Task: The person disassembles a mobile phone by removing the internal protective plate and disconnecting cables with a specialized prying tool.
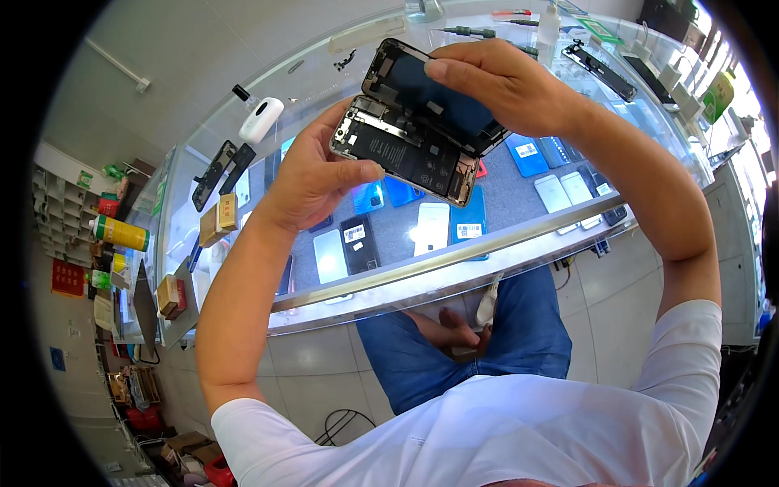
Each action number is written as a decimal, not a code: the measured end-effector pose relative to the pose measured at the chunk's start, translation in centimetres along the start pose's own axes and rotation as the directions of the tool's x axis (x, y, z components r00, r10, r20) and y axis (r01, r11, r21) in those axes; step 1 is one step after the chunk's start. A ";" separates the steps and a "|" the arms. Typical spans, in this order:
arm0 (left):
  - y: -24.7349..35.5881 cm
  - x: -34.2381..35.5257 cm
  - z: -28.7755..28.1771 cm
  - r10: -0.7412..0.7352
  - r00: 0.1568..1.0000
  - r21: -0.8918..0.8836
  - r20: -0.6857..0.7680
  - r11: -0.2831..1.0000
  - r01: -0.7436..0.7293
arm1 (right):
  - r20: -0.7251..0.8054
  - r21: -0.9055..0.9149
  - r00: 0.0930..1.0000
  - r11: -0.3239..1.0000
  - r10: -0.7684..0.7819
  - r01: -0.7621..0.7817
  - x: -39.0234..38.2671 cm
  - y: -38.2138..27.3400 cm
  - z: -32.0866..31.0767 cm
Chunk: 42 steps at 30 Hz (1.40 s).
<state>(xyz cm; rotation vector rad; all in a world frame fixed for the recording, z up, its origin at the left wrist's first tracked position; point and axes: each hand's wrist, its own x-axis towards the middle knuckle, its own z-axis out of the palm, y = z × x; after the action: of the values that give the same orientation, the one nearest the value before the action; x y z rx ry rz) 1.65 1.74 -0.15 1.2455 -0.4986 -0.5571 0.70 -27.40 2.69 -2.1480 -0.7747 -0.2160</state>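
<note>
My left hand (316, 174) is closed round an opened phone body (410, 158), its thumb on the lower left edge, with the dark battery and inner parts showing. My right hand (519, 93) grips the phone's screen panel (434, 105), thumb on its dark face, fingers mostly hidden behind it. The panel is raised and tilted along the top side of the body; whether a cable joins them I cannot tell. Both pieces are held above a glass-topped counter (381, 289), inside which several phones (432, 226) lie on grey lining.
Around the counter top are loose phone parts (213, 177), screwdrivers (471, 32), a white oval device (261, 120), small boxes (219, 221), a yellow can (122, 233) and a clear bottle (548, 32). Shelves (61, 207) stand at the left; my legs are below the counter's front edge.
</note>
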 end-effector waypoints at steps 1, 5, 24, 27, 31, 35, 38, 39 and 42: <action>0.1 0.0 0.1 -0.007 1.000 0.009 0.006 1.000 0.007 | 0.016 -0.011 1.000 1.000 0.010 -0.010 0.0 -0.1 -0.1; 0.3 -0.1 0.3 -0.033 0.999 0.079 0.005 0.996 0.033 | 0.007 -0.015 0.999 0.999 0.031 -0.031 -0.1 -0.2 0.1; 1.4 -0.5 0.0 -0.239 0.968 0.243 0.076 0.946 0.215 | 0.154 0.057 0.982 0.991 0.111 -0.121 -0.3 -0.7 0.2; 3.1 -1.0 1.0 -0.357 0.934 0.394 -0.028 0.855 0.338 | 0.159 0.038 0.983 0.995 0.087 -0.094 -0.3 -0.6 0.1; 3.8 -1.5 1.5 -0.339 0.932 0.618 -0.129 0.708 0.343 | 0.161 0.037 0.984 0.995 0.081 -0.088 -0.4 -0.9 0.0; 4.1 -1.5 2.5 -0.301 0.934 0.764 -0.191 0.553 0.334 | 0.164 0.022 0.983 0.996 0.080 -0.085 -0.4 -0.8 0.1; 3.8 -1.8 2.7 -0.226 0.952 0.840 -0.205 0.459 0.290 | 0.161 0.003 0.983 0.996 0.087 -0.088 -0.4 -0.8 0.3; 3.5 -1.9 2.4 -0.198 0.962 0.864 -0.186 0.434 0.257 | 0.161 0.000 0.984 0.997 0.082 -0.083 -0.4 -1.0 0.3; 3.4 -1.9 2.7 -0.164 0.966 0.904 -0.197 0.350 0.244 | 0.148 -0.038 0.985 0.996 0.084 -0.079 -0.6 -1.5 0.3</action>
<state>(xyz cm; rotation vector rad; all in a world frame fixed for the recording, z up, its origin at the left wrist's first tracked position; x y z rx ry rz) -1.13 1.69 3.71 2.4768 -0.6215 -0.4165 -0.71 -26.76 3.22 -2.2399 -0.7709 -0.0244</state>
